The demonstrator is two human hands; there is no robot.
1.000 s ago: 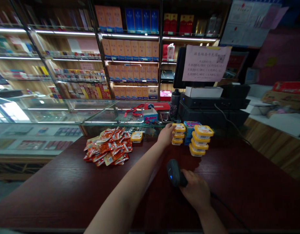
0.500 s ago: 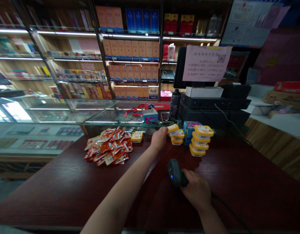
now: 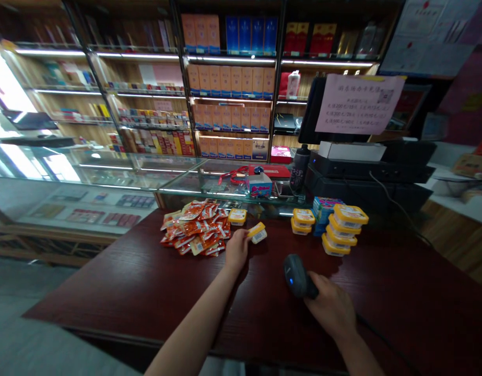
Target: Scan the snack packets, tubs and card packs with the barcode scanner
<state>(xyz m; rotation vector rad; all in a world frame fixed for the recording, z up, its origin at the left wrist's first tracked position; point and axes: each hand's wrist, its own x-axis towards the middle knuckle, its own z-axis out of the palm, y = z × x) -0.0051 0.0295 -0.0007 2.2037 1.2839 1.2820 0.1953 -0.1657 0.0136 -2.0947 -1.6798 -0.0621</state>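
Observation:
My left hand [image 3: 236, 250] is closed on a small yellow-lidded plastic tub [image 3: 258, 233], tilted so that its barcode side shows, above the dark wooden counter [image 3: 264, 303]. In my right hand [image 3: 332, 303] is a black barcode scanner [image 3: 297, 275] with a blue light, its head pointing up and to the left. Another yellow-lidded tub [image 3: 237, 216] rests beside a heap of red snack packets [image 3: 199, 227] on the left. Two stacked tubs [image 3: 302, 221] stand at the back. A taller stack of tubs [image 3: 342, 230] is further right.
Blue boxes [image 3: 324, 211] stand between the two tub stacks. Behind them are a dark bottle [image 3: 300, 169] and a monitor [image 3: 312, 112] bearing a pink notice. A glass display case [image 3: 178, 180] borders the counter, with an open-topped blue box [image 3: 259, 185] on it.
My left hand has lifted the top tub off the small back stack and brought it left and nearer. The right hand still holds the scanner. The view has turned slightly left.

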